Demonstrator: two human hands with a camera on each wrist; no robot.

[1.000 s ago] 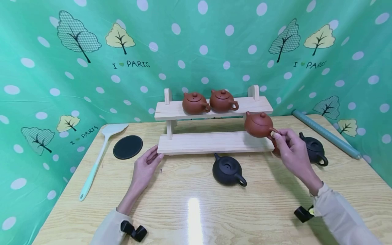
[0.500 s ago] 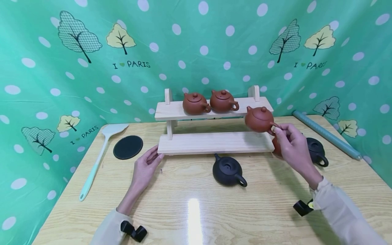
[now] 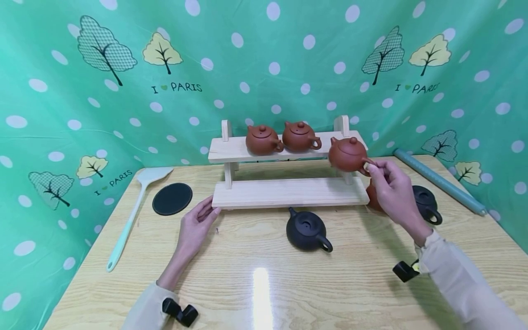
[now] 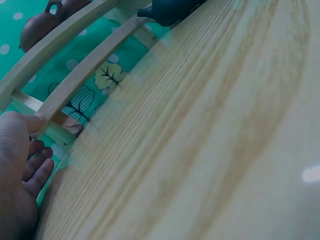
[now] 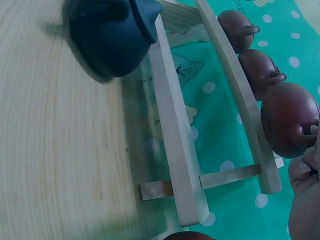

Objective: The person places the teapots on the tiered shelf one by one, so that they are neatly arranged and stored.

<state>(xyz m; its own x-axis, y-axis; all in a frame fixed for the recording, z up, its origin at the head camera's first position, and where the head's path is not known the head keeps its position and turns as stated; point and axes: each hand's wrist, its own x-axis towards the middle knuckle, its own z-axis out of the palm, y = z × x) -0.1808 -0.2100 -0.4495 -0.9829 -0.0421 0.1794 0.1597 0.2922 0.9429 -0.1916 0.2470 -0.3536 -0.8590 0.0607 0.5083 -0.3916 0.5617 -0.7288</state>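
My right hand (image 3: 393,192) pinches the handle of a reddish-brown clay teapot (image 3: 348,155), held up level with the right end of the upper board (image 3: 231,147). Two matching teapots, one at the left (image 3: 262,140) and one beside it (image 3: 299,136), stand on that board, spouts to the left. In the right wrist view the held teapot (image 5: 290,119) overlaps the board's near end. My left hand (image 3: 197,228) grips the left front corner of the wooden shelf's lower board (image 3: 288,193); its thumb (image 4: 31,121) lies against the board's end.
A black teapot (image 3: 306,230) sits in front of the shelf. Another black teapot (image 3: 425,201) and a brown one (image 3: 373,198), partly hidden by my right hand, stand to the right. A teal roll (image 3: 441,181), a spatula (image 3: 129,224) and a black round mat (image 3: 172,198) lie around.
My right hand has raised the brown teapot from in front of the lower board to the upper board's height. My left hand has stayed at the shelf corner.
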